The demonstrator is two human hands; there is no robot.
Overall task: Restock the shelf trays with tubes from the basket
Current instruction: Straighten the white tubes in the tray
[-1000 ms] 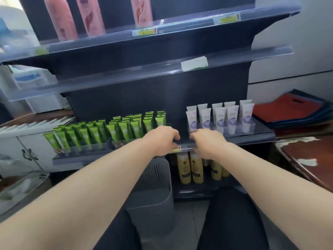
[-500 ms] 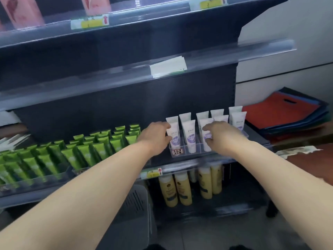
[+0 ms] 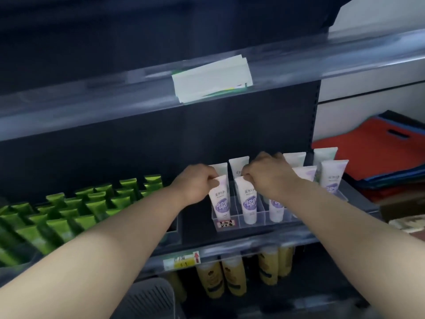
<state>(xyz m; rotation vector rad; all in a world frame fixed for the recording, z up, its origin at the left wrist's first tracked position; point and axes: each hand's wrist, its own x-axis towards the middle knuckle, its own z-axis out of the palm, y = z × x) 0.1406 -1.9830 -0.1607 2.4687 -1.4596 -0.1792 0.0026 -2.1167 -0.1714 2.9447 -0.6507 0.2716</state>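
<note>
Basket [image 3: 147, 298] sits nearest, at 6 o'clock, grey and slatted; what it holds is out of view. Past it, at the centre, the clear tray [image 3: 262, 221] holds white tubes standing cap-down in lanes. The left hand [image 3: 197, 183] pinches the crimped top of the first tube [image 3: 219, 199] in the front row, fingers curled on it. The right hand [image 3: 269, 178] pinches the top of the second tube [image 3: 247, 199], just beside at 3 o'clock. This looks like seating or squaring the front row rather than fetching stock. The next move likely calls for leaving both tubes upright, then reaching down to 6 o'clock for more.

Yellow bottles [image 3: 232, 279] stand under the shelf at 5 o'clock. Green tubes [image 3: 69, 215] fill the 9 o'clock side. Back tubes [image 3: 239, 165] stand close behind the fingers and could be tipped. Farther off, slips [image 3: 211, 79] sit at 12 o'clock and red bags [image 3: 372, 150] at 3 o'clock.
</note>
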